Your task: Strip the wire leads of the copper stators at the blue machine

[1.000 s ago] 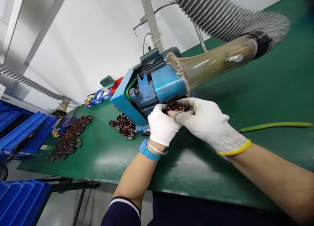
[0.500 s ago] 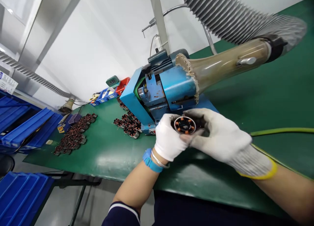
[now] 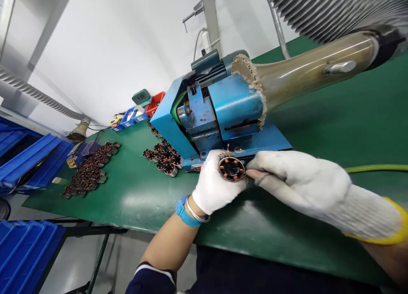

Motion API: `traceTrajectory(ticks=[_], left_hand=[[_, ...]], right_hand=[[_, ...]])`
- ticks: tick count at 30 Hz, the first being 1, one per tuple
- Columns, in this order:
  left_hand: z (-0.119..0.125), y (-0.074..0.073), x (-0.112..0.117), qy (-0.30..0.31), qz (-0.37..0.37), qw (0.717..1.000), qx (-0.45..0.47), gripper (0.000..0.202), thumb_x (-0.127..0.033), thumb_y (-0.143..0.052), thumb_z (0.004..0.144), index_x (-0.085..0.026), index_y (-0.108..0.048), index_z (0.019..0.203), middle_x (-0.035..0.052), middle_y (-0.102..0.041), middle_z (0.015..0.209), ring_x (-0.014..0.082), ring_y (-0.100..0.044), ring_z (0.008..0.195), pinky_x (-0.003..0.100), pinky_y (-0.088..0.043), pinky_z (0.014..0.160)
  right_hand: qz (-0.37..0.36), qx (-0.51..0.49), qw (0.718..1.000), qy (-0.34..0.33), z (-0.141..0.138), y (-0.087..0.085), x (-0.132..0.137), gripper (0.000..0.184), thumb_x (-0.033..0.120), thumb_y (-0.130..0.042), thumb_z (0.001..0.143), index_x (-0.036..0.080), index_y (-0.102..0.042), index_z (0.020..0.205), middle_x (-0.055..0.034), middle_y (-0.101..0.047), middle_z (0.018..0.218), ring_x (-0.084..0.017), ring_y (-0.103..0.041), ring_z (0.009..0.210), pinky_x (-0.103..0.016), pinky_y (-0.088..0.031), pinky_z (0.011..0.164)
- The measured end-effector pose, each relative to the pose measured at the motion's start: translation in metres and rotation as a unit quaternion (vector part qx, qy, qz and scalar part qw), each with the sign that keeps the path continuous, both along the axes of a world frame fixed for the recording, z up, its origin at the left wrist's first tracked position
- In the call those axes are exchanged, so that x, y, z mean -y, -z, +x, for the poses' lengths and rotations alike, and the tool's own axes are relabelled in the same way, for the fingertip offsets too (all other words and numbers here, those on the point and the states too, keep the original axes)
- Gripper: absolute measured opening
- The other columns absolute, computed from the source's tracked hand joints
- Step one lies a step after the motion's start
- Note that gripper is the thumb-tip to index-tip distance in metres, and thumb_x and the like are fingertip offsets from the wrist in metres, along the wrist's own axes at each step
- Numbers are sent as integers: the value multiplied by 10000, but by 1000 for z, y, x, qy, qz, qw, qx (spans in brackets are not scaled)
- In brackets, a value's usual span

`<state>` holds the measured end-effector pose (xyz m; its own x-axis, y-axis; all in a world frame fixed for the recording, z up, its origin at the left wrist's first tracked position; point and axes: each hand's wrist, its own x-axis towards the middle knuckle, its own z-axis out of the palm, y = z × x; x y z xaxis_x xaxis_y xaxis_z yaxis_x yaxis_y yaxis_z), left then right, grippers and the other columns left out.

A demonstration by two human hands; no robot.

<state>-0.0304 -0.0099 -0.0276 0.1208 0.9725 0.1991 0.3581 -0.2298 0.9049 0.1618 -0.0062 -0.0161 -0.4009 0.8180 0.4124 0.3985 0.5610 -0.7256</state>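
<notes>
A round motor stator (image 3: 232,169), with a metal rim and copper windings around a dark centre, faces up in my white-gloved left hand (image 3: 212,185). The fingers of that hand are wrapped round its side. A short copper wire end (image 3: 228,148) sticks up from the far edge. My gloved right hand (image 3: 296,181) is closed in a pinch at the right edge of the stator, on what looks like a thin lead wire; the fingertips partly hide it. Both hands are just in front of the blue belt machine (image 3: 237,103).
Several stators (image 3: 167,160) stand left of the machine, and a larger cluster (image 3: 89,171) lies farther left on the green table (image 3: 137,200). A dust duct (image 3: 306,71) runs right from the machine. Blue bins (image 3: 28,162) are at left; a green hose (image 3: 376,168) lies at right.
My right hand has moved from around the stator to a pinch at its right edge. My left hand keeps hold of the stator. The view has shifted slightly.
</notes>
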Motion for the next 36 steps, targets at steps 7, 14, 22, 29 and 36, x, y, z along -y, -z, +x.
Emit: traceTrajectory(ticks=[7, 14, 22, 29, 36], left_hand=[[4, -15, 2, -71, 3, 997, 34, 472, -228, -833, 697, -227, -509, 1040, 19, -678, 936, 179, -682, 814, 353, -585, 815], [7, -8, 6, -15, 32, 999, 0, 429, -266, -820, 746, -226, -534, 1063, 52, -697, 999, 214, -708, 898, 367, -577, 840], [16, -12, 7, -104, -1, 993, 56, 524, -198, -862, 671, -226, -502, 1050, 19, -661, 941, 181, -682, 818, 354, -578, 810], [18, -13, 12, -50, -58, 995, 59, 450, -217, -865, 700, -231, -538, 1008, 12, -684, 934, 178, -671, 838, 360, -567, 822], [26, -10, 5, -38, -22, 992, 117, 518, -207, -815, 746, -217, -535, 1183, 71, -698, 1116, 213, -704, 1007, 408, -574, 967]], right_hand=[[-145, -172, 949, 220, 10, -18, -3, 289, 527, -725, 779, 244, -695, 832, -62, -724, 731, -234, -646, 583, -350, -513, 516], [-118, -87, 986, 80, -4, -3, -2, 386, 601, -615, 888, 239, -664, 764, -48, -679, 688, -224, -615, 621, -362, -530, 598], [-236, -216, 931, 175, -12, -14, -10, 342, 545, -777, 680, 238, -666, 782, -51, -688, 687, -199, -605, 597, -323, -516, 544], [-253, -322, 891, 196, -10, -4, -14, 368, 524, -855, 627, 241, -646, 733, -10, -646, 639, -157, -566, 565, -269, -469, 496], [-268, -297, 901, 169, -24, 2, -9, 461, 411, -894, 583, 252, -730, 983, -68, -786, 925, -293, -747, 848, -453, -643, 847]])
